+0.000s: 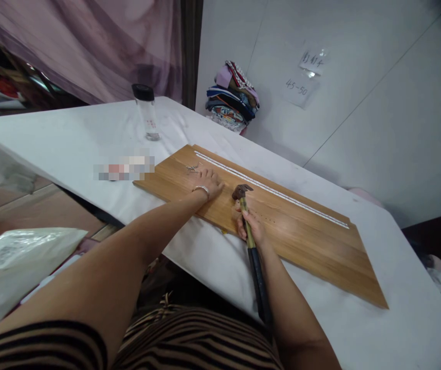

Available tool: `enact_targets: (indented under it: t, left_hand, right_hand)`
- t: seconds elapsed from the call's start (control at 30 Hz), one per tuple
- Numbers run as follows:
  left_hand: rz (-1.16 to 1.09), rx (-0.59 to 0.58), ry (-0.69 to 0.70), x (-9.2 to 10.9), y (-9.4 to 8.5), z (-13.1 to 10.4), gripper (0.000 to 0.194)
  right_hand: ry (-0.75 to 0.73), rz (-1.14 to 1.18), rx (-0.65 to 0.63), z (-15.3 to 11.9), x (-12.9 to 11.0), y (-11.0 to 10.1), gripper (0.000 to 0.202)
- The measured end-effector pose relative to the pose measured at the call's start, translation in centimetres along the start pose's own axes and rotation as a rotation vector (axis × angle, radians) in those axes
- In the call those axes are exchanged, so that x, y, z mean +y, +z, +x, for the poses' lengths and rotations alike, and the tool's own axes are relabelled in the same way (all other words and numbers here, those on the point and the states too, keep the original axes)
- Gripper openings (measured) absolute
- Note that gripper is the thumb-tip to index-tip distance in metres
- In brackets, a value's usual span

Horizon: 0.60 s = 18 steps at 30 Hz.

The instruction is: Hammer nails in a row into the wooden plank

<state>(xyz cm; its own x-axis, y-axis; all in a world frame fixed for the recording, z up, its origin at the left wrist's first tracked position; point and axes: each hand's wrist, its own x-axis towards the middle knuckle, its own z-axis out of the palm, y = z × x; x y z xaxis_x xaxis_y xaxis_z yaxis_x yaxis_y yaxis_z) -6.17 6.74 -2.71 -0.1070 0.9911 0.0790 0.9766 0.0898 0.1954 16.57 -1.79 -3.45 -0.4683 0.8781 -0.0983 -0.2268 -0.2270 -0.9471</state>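
A wooden board (313, 246) lies on the white-covered table. My left hand (209, 184), with a bracelet at the wrist, rests on its left part, fingers stretched out. Just beyond those fingers is a small scatter of nails (193, 168). My right hand (254, 226) grips a hammer (256, 277) high on the handle, close to its rusty head, which is over the board. The dark lower handle points back toward me. Beside the right hand runs a row of small dark dots (269, 220); nail heads or holes, I cannot tell. Two white marked strips (274, 188) run along the far edge.
A clear bottle with a black lid (147, 113) stands on the white tablecloth (70, 133) at the back left, near a blurred-out item (124, 167). Folded clothes (234, 97) are piled by the wall. A plastic bag (20, 267) lies at lower left.
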Motion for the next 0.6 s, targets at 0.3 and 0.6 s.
enact_targets:
  t: [0.3,0.6]
  left_hand:
    - [0.015,-0.019,-0.002,0.23,-0.37,-0.13,0.059]
    - [-0.004,-0.008,-0.003,0.1,-0.19,-0.02,0.057]
  right_hand:
    - [-0.007,-0.007,-0.007,0.02,0.1,0.01,0.055]
    - [-0.001,0.001,-0.007,-0.01,-0.2,0.14,0.054]
